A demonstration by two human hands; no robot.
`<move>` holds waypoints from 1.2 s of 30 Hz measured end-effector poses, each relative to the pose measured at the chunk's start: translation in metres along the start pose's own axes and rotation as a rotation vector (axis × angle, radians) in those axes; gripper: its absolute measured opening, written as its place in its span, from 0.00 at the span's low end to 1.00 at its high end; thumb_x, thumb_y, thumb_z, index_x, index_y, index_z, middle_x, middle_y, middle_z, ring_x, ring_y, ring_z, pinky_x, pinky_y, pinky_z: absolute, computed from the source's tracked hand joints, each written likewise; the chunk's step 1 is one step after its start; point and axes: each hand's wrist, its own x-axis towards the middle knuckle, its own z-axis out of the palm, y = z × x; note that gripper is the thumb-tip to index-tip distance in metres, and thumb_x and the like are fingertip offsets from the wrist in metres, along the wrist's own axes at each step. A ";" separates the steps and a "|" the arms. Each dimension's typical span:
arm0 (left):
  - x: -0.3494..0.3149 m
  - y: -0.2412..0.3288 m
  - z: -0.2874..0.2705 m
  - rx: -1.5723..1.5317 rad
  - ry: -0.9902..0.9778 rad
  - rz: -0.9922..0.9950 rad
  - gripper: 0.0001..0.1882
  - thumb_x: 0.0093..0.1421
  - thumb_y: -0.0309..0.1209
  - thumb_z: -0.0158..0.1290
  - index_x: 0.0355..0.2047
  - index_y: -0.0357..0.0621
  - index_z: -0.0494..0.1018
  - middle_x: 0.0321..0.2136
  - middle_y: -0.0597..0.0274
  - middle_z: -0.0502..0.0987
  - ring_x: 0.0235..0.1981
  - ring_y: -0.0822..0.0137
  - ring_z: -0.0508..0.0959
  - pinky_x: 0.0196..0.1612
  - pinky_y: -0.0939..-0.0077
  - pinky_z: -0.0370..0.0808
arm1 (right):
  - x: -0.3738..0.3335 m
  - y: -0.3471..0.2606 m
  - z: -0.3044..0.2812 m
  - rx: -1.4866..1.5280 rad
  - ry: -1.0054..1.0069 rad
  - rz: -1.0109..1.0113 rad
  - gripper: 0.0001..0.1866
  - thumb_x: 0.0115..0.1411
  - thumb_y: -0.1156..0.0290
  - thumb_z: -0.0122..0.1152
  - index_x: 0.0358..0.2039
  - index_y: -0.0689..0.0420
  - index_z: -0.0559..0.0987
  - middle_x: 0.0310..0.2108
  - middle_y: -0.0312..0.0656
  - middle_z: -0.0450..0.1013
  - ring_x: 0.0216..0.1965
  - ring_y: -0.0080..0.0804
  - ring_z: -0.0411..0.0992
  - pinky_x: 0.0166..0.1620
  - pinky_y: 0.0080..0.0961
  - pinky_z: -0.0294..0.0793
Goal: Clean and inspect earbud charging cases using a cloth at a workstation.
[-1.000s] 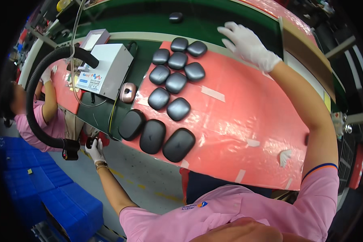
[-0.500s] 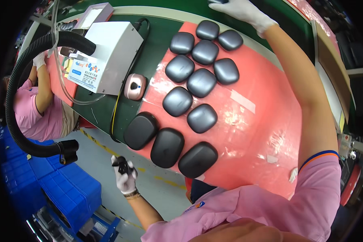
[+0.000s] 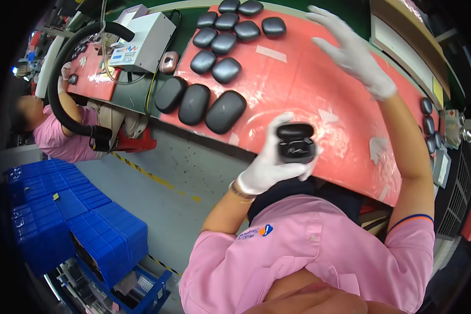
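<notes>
Clamped in your left hand [image 3: 269, 167] is a small black earbud case [image 3: 295, 142], lid flipped up, gloved fingers wrapped round its base and thumb side. It sits just above the near edge of the bench [image 3: 298, 89], right in front of your chest. Your right hand [image 3: 353, 52] is up over the far right of the red mat, fingers spread wide apart, holding nothing.

Best way to handle this one, I'd say: keep the case cradled from below so the hinge stays free, hold it level so nothing tips out of the wells, and bring the free hand in from above rather than across the lid.

Now the count. Three large dark oval shells [image 3: 193, 103] lie in a row at the near left of the mat. Beyond them, seven smaller rounded dark cases [image 3: 225, 43] sit clustered toward the far edge, some touching. On the far right edge of the bench, three more small dark pieces [image 3: 429, 125] stand in a line, possibly more hidden past the rim. One pinkish case [image 3: 168, 62] rests beside a white box unit [image 3: 146, 36] at far left, with a black hose [image 3: 63, 99] looping round it. Blue crates [image 3: 63, 214] are stacked on the floor to your left, and another person in pink [image 3: 49, 136] works at the far left.
</notes>
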 end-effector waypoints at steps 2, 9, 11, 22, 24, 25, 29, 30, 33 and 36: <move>0.003 -0.026 0.011 0.050 0.012 -0.110 0.46 0.53 0.18 0.54 0.64 0.66 0.42 0.46 0.44 0.69 0.27 0.64 0.75 0.30 0.70 0.75 | -0.050 -0.022 -0.034 -0.006 0.006 0.161 0.20 0.58 0.74 0.56 0.52 0.57 0.70 0.51 0.44 0.69 0.54 0.37 0.67 0.56 0.27 0.64; 0.024 -0.066 0.040 0.057 0.048 -0.433 0.27 0.58 0.22 0.52 0.56 0.43 0.53 0.33 0.55 0.74 0.24 0.72 0.75 0.28 0.77 0.75 | -0.208 -0.046 -0.092 -0.119 -0.039 0.417 0.11 0.58 0.75 0.56 0.42 0.59 0.77 0.41 0.44 0.74 0.45 0.38 0.72 0.48 0.26 0.70; 0.028 -0.068 0.038 0.060 0.017 -0.441 0.25 0.59 0.23 0.52 0.54 0.44 0.56 0.35 0.51 0.75 0.24 0.71 0.75 0.28 0.76 0.74 | -0.233 -0.051 -0.096 -0.147 0.012 0.415 0.11 0.58 0.74 0.57 0.41 0.59 0.77 0.41 0.43 0.73 0.43 0.39 0.72 0.47 0.27 0.71; 0.031 -0.067 0.043 0.071 0.106 -0.551 0.25 0.59 0.24 0.52 0.55 0.41 0.56 0.35 0.47 0.75 0.23 0.70 0.73 0.25 0.76 0.73 | -0.234 -0.036 -0.064 -0.245 -0.234 0.213 0.15 0.53 0.73 0.58 0.44 0.54 0.77 0.37 0.40 0.70 0.37 0.41 0.69 0.41 0.31 0.70; 0.031 -0.065 0.044 0.084 0.109 -0.559 0.26 0.58 0.24 0.52 0.55 0.41 0.55 0.35 0.47 0.75 0.22 0.70 0.73 0.25 0.76 0.73 | -0.238 -0.025 -0.061 -0.291 -0.388 0.190 0.19 0.53 0.76 0.56 0.47 0.51 0.75 0.32 0.40 0.68 0.32 0.40 0.67 0.36 0.32 0.69; 0.032 -0.065 0.045 0.097 0.116 -0.570 0.27 0.58 0.24 0.52 0.56 0.41 0.55 0.35 0.47 0.75 0.22 0.70 0.73 0.25 0.76 0.73 | -0.238 -0.024 -0.060 -0.283 -0.390 0.190 0.19 0.53 0.76 0.56 0.47 0.51 0.75 0.32 0.40 0.68 0.32 0.40 0.67 0.36 0.32 0.69; 0.034 -0.062 0.050 0.129 0.152 -0.598 0.28 0.58 0.24 0.53 0.57 0.42 0.55 0.33 0.48 0.75 0.21 0.71 0.72 0.24 0.76 0.72 | -0.211 -0.039 -0.059 -0.228 -0.180 -0.189 0.21 0.50 0.73 0.54 0.48 0.52 0.73 0.29 0.37 0.67 0.32 0.35 0.68 0.36 0.28 0.68; 0.033 -0.060 0.049 0.129 0.157 -0.601 0.28 0.58 0.24 0.53 0.57 0.42 0.55 0.33 0.48 0.75 0.21 0.71 0.72 0.24 0.76 0.72 | -0.198 -0.049 -0.056 -0.196 -0.146 -0.327 0.22 0.49 0.71 0.54 0.48 0.53 0.73 0.28 0.37 0.67 0.31 0.34 0.68 0.36 0.27 0.68; 0.039 -0.059 0.047 0.113 0.139 -0.635 0.30 0.57 0.24 0.53 0.58 0.43 0.54 0.31 0.49 0.75 0.21 0.71 0.72 0.25 0.78 0.71 | -0.179 -0.052 -0.042 -0.299 -0.318 -0.373 0.15 0.49 0.68 0.53 0.39 0.55 0.74 0.27 0.35 0.66 0.30 0.30 0.67 0.38 0.24 0.67; 0.040 -0.058 0.041 0.098 0.141 -0.700 0.34 0.57 0.23 0.53 0.61 0.44 0.50 0.30 0.49 0.75 0.23 0.71 0.72 0.25 0.78 0.70 | -0.169 -0.052 -0.039 -0.327 -0.440 -0.359 0.11 0.49 0.67 0.52 0.35 0.55 0.74 0.28 0.36 0.67 0.31 0.29 0.67 0.39 0.23 0.67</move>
